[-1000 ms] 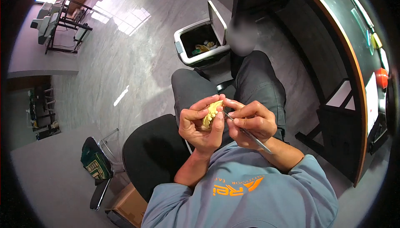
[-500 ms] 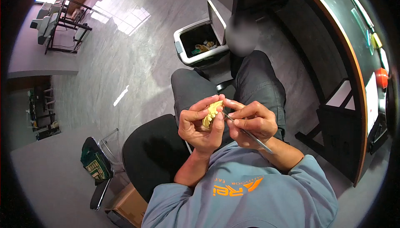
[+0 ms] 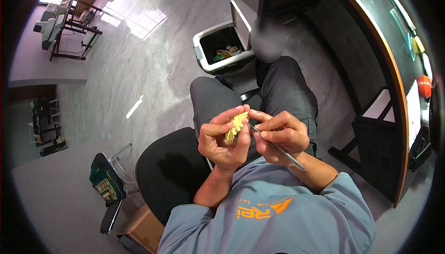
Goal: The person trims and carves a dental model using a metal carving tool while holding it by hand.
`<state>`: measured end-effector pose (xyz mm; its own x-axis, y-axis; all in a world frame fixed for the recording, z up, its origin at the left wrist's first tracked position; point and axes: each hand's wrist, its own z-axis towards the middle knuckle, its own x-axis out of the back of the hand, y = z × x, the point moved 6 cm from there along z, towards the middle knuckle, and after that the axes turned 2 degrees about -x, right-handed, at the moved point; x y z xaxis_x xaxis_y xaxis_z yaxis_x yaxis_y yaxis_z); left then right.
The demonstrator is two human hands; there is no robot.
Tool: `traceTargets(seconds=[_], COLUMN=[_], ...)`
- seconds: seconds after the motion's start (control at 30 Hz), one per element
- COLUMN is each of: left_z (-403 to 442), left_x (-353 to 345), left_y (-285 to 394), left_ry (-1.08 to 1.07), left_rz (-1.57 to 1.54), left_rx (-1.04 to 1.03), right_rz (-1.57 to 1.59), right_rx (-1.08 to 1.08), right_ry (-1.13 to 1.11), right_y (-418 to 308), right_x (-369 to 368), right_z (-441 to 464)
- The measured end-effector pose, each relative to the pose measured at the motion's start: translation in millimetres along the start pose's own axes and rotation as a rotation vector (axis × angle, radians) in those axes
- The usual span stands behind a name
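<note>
Holding a yellow piece [image 3: 238, 123] above the legs [image 3: 291, 98]

At left, a green thing [image 3: 105, 184] hides part of a chair [image 3: 111, 217]. The gray floor [image 3: 162, 64] shines. The left hand's [image 3: 225, 145] fingers pinch the yellow piece, hiding some. The right hand [image 3: 286, 138] grips a metal tool [image 3: 283, 153]. The desk [image 3: 401, 87] is cut off.

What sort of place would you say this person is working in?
Probably a workshop, perhaps a dental lab: the left hand holds a yellow piece resembling a tooth model, the right hand a slim metal tool, and a dark-topped bench stands alongside.
</note>
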<state>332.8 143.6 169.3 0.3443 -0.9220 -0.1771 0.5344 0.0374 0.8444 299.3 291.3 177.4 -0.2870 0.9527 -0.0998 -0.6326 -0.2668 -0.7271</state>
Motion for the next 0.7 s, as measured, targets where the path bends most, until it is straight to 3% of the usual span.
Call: traceTargets(seconds=[0.6,0.7], left_z=[1.8,0.8], left_x=[0.0,0.1], left_y=[-0.2,1.0], left_ry=[0.006,-0.095], left_rz=[0.132,0.206], left_rx=[-0.173,-0.177], right_rz=[-0.043,-0.054], right_rx=[-0.052,-0.033], right_ry=[0.056,0.022], right_y=[0.3,0.2], right_x=[0.7,0.6], right_z=[5.2,5.2])
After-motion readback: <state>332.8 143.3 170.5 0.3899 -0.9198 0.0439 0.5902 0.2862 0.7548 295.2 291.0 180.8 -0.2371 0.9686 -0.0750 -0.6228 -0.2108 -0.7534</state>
